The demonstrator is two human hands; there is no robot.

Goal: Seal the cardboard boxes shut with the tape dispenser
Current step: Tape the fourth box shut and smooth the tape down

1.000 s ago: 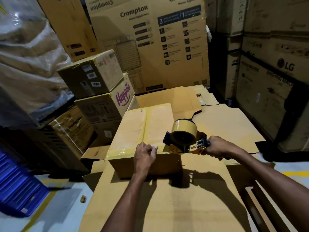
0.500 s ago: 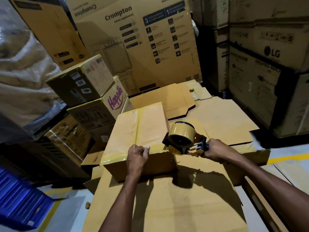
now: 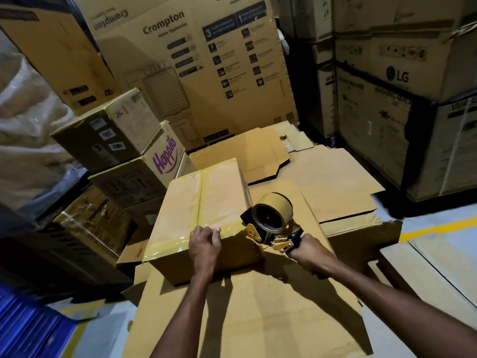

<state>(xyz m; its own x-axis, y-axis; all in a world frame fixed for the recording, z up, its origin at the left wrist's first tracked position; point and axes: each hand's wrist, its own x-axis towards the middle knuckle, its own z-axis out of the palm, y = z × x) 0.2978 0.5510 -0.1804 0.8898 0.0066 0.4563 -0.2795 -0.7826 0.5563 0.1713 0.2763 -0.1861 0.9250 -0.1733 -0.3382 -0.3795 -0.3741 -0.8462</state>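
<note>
Stacked cartons are crowding round a box [image 3: 206, 202] sitting on flattened cardboard [image 3: 258, 311]. The left hand [image 3: 204, 245] is curling over its near edge. The right hand [image 3: 309, 254] is gripping the tape dispenser [image 3: 271, 220] at the box's near right corner, seemingly finishing an edge strip. Next: tearing off cleanly.

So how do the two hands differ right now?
The left hand sits on the near top edge of the box, fingers bent over it; the right hand grips the handle of the dispenser. The left hand touches the box; the right hand is off to its right. Both are bare, near the box's front edge.
</note>
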